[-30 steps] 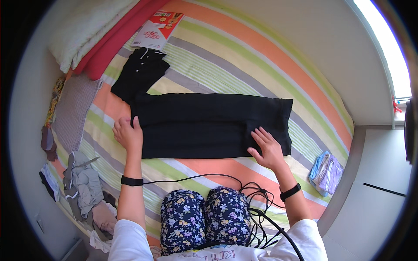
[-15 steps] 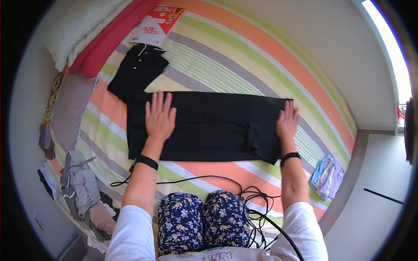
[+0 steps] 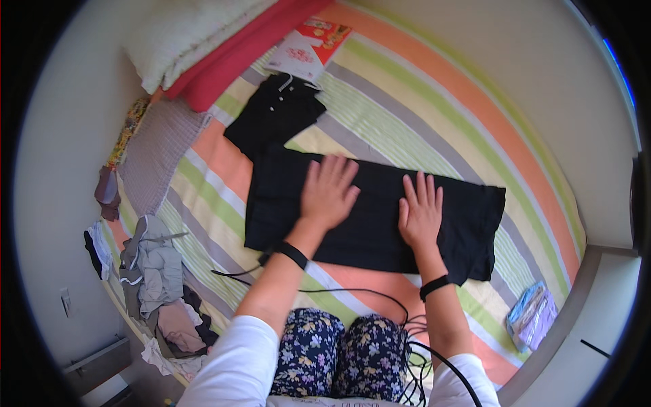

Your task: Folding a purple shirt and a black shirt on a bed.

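A black garment, folded into a long rectangle [image 3: 380, 237], lies on the striped bed sheet in front of my knees. My left hand [image 3: 329, 193] rests flat on its left half, fingers spread and slightly blurred. Flat on the middle of the cloth is my right hand [image 3: 422, 214], its fingers stretched out. Neither hand grips anything. At the garment's right end the cloth hangs in a loose, uneven edge. Beyond its upper left corner sits another folded black garment [image 3: 274, 112] with white cord ends and small light dots, touching or almost touching it.
A red and white flat package [image 3: 308, 51] lies at the far edge, beside a red rolled cloth [image 3: 237, 57] and a white quilt [image 3: 190, 41]. Crumpled clothes [image 3: 159, 271] pile up at left. Bagged folded items [image 3: 532, 317] lie right. A black cable [image 3: 352, 290] runs by my knees.
My right hand has moved inward from the garment's right end to its middle. My left hand now lies farther in from the left end. The whole view has turned and shifted.
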The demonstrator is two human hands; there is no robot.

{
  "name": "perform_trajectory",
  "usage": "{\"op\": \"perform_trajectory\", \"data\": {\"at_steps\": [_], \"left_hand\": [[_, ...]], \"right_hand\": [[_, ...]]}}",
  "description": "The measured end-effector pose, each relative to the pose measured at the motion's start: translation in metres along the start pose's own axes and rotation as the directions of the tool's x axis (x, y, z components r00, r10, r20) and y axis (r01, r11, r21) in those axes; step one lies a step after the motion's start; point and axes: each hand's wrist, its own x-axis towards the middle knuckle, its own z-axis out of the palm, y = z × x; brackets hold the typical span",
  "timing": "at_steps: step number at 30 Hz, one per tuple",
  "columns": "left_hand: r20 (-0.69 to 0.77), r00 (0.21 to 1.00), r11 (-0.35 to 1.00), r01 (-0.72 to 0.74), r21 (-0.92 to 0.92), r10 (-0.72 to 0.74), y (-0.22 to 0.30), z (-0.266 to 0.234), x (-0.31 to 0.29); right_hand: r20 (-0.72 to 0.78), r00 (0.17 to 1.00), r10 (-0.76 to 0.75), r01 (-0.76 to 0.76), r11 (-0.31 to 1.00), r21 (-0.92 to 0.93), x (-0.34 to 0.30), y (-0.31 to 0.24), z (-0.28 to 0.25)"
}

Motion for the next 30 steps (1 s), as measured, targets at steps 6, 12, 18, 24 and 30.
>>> {"op": "perform_trajectory", "data": {"at_steps": [6, 12, 18, 24, 30], "left_hand": [[0.013, 0.964, 0.923, 0.249, 0.294, -0.265, -0.147, -0.006, -0.056], [0.08, 0.704, 0.682, 0.705, -0.193, -0.706, -0.201, -0.051, -0.111], [0.28, 0.54, 0.429, 0.823, -0.371, -0.794, -0.15, -0.051, -0.098], [0.742, 0.469, -0.138, 0.794, -0.592, -0.479, -0.153, -0.068, -0.068], [0.776, 0.494, -0.218, 0.77, -0.6, -0.393, -0.132, -0.087, -0.058]], "right_hand": [[-0.087, 0.953, 0.29, -0.302, 0.933, -0.194, -0.025, 0.111, 0.002], [-0.192, 0.829, 0.526, -0.559, 0.797, -0.229, -0.032, 0.135, -0.039], [-0.064, 0.997, 0.046, -0.037, 0.99, 0.136, -0.031, -0.037, -0.027], [0.045, 0.998, -0.04, 0.035, 0.992, 0.123, -0.034, -0.088, 0.0], [0.053, 0.997, -0.053, 0.045, 0.99, 0.135, -0.04, -0.076, 0.005]]}}
